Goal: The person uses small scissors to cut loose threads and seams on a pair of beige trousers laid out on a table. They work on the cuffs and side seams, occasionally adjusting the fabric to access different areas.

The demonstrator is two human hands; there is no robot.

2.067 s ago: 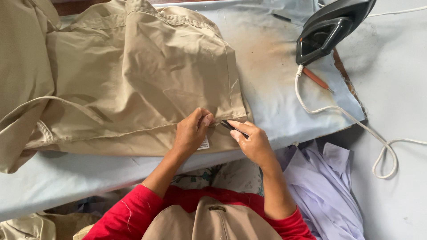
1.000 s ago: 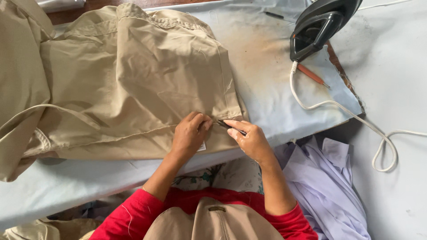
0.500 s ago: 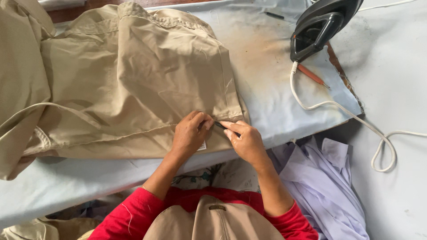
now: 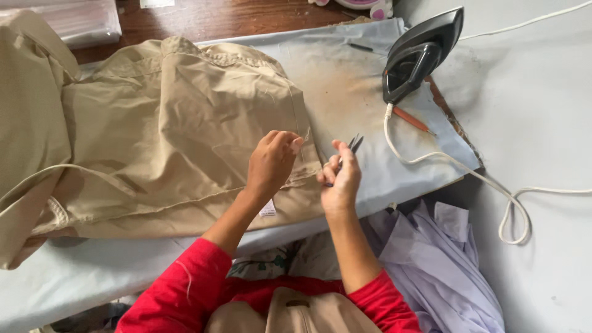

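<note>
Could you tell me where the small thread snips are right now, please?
In the right hand, blades up, over the ironing board's near edge, just right of the khaki garment.

A padded desk (image 4: 382, 68) covered in pale blue cloth runs across the view, its cover scorched brown near the middle. Behind it lies a strip of dark wooden surface (image 4: 203, 21). To the right spreads a grey-blue sheet (image 4: 542, 123). Below the desk's edge, lilac fabric (image 4: 431, 265) sits heaped. The light is soft and even, like daylight.
</note>
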